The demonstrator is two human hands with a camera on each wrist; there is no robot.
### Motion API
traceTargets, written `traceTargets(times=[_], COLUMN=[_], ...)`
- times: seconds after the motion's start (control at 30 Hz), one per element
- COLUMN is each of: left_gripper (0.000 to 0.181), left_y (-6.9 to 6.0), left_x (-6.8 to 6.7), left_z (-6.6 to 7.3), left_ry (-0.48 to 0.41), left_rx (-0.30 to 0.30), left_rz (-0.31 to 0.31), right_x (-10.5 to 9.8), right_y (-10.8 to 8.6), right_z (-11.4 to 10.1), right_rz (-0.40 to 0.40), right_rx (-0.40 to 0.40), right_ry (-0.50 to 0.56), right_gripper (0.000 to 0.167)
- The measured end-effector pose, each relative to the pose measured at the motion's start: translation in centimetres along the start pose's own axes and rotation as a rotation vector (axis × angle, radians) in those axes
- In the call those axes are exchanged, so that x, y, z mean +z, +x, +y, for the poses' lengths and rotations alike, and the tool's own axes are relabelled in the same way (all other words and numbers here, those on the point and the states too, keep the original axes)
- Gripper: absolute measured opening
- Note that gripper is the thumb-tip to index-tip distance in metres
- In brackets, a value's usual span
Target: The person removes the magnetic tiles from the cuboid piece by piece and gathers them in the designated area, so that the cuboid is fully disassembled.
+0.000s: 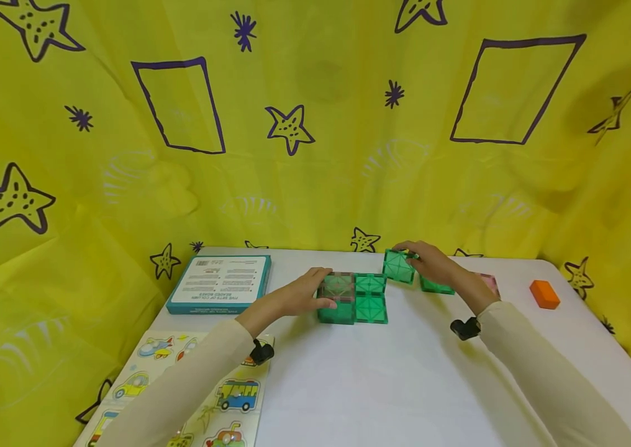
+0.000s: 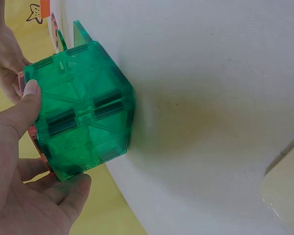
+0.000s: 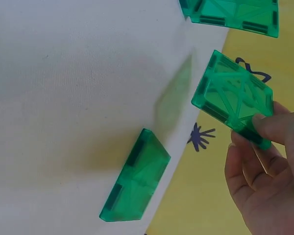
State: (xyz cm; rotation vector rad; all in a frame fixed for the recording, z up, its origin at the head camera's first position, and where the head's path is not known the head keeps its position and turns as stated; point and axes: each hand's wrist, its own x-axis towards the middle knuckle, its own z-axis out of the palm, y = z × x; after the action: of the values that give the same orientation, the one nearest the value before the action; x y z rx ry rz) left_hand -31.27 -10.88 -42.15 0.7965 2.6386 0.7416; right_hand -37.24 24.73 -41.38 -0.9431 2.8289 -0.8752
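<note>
My left hand (image 1: 299, 296) grips the left end of a box-like build of magnetic tiles (image 1: 371, 308). In the left wrist view, the thumb lies on the build's edge and the fingers curl round its side. Its tiles are clear green, with a reddish tile (image 1: 338, 284) at the top left. To the right, my right hand (image 1: 434, 264) pinches a green square magnetic tile (image 3: 235, 93) between thumb and fingers. That tile is raised off the table and apart from the build. Another green tile (image 3: 136, 178) lies on the table near this hand.
A pink tile (image 1: 487, 283) lies partly hidden behind the right forearm. Farther right is an orange block (image 1: 544, 294). A teal-and-white box (image 1: 218, 284) and a vehicle puzzle board (image 1: 204, 366) lie on the left. A yellow patterned curtain (image 1: 321, 186) surrounds the white table (image 1: 349, 385).
</note>
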Motion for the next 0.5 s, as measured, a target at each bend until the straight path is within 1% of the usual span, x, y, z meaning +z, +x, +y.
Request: traceTargets(times=[0.13,0.3,0.5], left_gripper=[0.086,0.086,0.086], left_y=[0.1,0.1,0.1], left_x=[-0.1,-0.2,-0.3], left_z=[0.0,-0.1,0.0], left_ry=[-0.007,0.007,0.014], left_rx=[0.012,0.010,0.013], left_rz=[-0.002,-0.009,-0.007], right_x=[0.3,0.6,1.2], right_y=[0.4,0.6,1.1], right_z=[0.5,1.4,2.1], right_rz=[-0.029,-0.066,-0.080], right_rx=[0.017,0.040,0.058], right_ry=[0.015,0.048,0.070], right_gripper=[0.038,0.037,0.036])
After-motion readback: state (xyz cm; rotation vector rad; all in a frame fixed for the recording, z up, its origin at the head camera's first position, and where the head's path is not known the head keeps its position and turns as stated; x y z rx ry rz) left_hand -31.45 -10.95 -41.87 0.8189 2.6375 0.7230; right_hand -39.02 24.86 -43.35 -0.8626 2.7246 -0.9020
